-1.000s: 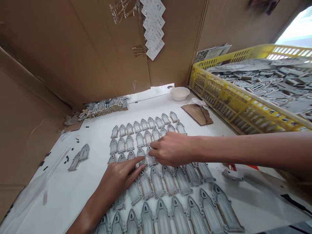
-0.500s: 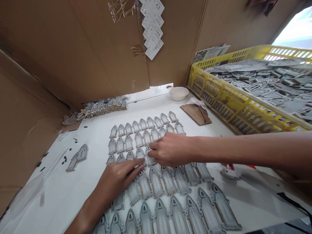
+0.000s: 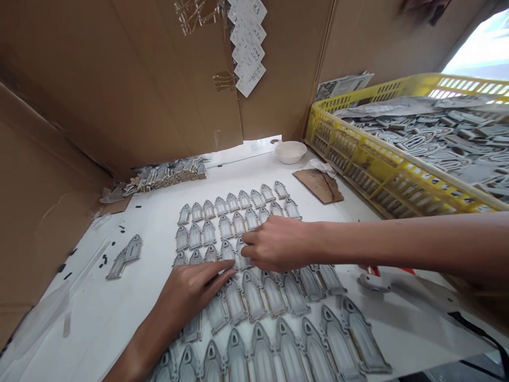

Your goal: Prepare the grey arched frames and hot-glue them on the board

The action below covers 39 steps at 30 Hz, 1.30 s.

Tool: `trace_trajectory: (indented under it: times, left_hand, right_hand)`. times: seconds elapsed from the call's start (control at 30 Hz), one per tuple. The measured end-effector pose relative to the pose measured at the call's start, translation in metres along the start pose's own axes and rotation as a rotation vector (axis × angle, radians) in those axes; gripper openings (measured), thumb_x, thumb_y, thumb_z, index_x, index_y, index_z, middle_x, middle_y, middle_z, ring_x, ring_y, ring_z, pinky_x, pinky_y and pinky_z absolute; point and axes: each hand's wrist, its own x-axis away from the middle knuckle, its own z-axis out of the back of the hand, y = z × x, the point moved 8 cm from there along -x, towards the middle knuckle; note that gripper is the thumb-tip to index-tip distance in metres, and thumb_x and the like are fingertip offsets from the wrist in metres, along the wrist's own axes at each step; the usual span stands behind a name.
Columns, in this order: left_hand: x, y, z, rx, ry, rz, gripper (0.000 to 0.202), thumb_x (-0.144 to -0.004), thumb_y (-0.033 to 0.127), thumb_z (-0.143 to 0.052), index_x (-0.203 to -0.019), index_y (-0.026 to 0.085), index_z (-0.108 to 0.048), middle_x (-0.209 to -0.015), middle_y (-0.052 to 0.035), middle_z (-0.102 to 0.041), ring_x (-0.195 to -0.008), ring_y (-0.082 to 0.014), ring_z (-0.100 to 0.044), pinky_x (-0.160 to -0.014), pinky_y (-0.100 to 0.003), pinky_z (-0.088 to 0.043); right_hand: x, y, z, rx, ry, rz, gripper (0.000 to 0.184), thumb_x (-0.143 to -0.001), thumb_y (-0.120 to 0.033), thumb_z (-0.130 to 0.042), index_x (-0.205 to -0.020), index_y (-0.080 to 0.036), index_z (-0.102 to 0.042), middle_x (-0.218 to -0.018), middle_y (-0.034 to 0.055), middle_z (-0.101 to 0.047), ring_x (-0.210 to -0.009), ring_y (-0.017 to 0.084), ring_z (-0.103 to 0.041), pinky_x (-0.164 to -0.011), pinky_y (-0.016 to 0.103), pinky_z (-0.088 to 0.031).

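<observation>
Overhead, cardboard walls point(image 3: 119, 79) enclose white table point(image 3: 99, 313); yellow crate point(image 3: 382, 164) right.

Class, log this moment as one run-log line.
left hand: flat on arch-shaped pieces | right hand: fingertips on one piece | yellow crate: right

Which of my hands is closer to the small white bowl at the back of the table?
Right. The right hand lies on the rows of grey arch-shaped pieces, below the white bowl. The left hand sits nearer the body and further left.

Cardboard walls point(image 3: 119, 79) enclose the white tabletop point(image 3: 99, 313) on back and left. Bright daylight from window point(image 3: 481, 53) at top right.
</observation>
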Motion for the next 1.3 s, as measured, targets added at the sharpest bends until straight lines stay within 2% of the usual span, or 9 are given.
trace_trajectory:
  times: [0.2,0.47,0.6,0.73,0.9,1.13,1.3]
  left_hand:
    - [-0.001,0.001,0.000,0.002,-0.004,-0.001,0.014,-0.112,0.027,-0.069,-0.119,0.022,-0.079,-0.105,0.0045,-0.090,-0.080,-0.0158,-0.088,-0.068,-0.025,-0.065]
    - [0.000,0.002,0.000,-0.006,0.001,-0.015,0.014,-0.113,0.026,-0.068,-0.119,0.021,-0.079,-0.107,0.0027,-0.091,-0.081,-0.0166,-0.088,-0.070,-0.025,-0.065]
    - [0.001,-0.002,-0.001,-0.035,-0.005,0.018,0.022,-0.112,0.032,-0.070,-0.129,0.021,-0.079,-0.095,0.0027,-0.089,-0.066,-0.0152,-0.083,-0.058,-0.027,-0.059]
    - [0.001,-0.002,-0.001,-0.049,-0.031,0.009,0.024,-0.113,0.034,-0.068,-0.130,0.023,-0.081,-0.087,0.0026,-0.087,-0.063,-0.0140,-0.080,-0.057,-0.025,-0.056]
    - [0.001,0.000,-0.003,-0.105,-0.053,-0.017,0.024,-0.114,0.030,-0.066,-0.130,0.025,-0.082,-0.070,0.0065,-0.074,-0.052,-0.0118,-0.069,-0.051,-0.026,-0.047]
    - [0.000,0.004,0.001,-0.069,-0.013,-0.031,0.017,-0.111,0.022,-0.068,-0.123,0.020,-0.080,-0.088,0.0021,-0.086,-0.067,-0.0145,-0.082,-0.060,-0.026,-0.059]
    - [-0.005,0.008,0.007,-0.079,0.018,-0.039,0.014,-0.112,0.019,-0.067,-0.120,0.018,-0.078,-0.091,0.0026,-0.087,-0.069,-0.0140,-0.083,-0.060,-0.026,-0.058]
  right_hand:
    - [0.000,0.000,0.000,-0.008,0.004,0.003,0.013,-0.111,-0.026,-0.068,-0.107,-0.016,-0.075,-0.097,0.0054,-0.075,-0.061,0.012,-0.054,-0.054,0.034,-0.017]
    - [-0.001,0.000,0.001,-0.001,-0.055,-0.015,0.018,-0.113,-0.026,-0.062,-0.112,-0.015,-0.076,-0.102,0.0055,-0.075,-0.066,0.015,-0.060,-0.053,0.037,-0.016]
    - [0.000,0.000,-0.001,0.009,-0.060,-0.007,0.018,-0.113,-0.026,-0.061,-0.116,-0.016,-0.076,-0.103,0.0052,-0.076,-0.067,0.016,-0.062,-0.053,0.038,-0.015]
    - [0.000,0.000,-0.001,0.007,-0.059,-0.005,0.017,-0.113,-0.026,-0.062,-0.115,-0.016,-0.076,-0.103,0.0054,-0.076,-0.067,0.016,-0.061,-0.053,0.038,-0.016]
    - [-0.001,0.000,-0.001,-0.002,-0.070,-0.021,0.019,-0.114,-0.025,-0.060,-0.113,-0.015,-0.076,-0.102,0.0064,-0.076,-0.065,0.014,-0.059,-0.054,0.037,-0.016]
    - [0.000,0.000,0.000,-0.005,-0.033,-0.013,0.016,-0.113,-0.025,-0.062,-0.110,-0.016,-0.075,-0.100,0.0057,-0.076,-0.064,0.013,-0.058,-0.054,0.036,-0.016]
    - [0.000,-0.001,0.000,-0.002,-0.041,-0.018,0.018,-0.114,-0.029,-0.062,-0.112,-0.016,-0.074,-0.102,0.0061,-0.077,-0.066,0.015,-0.062,-0.054,0.035,-0.016]
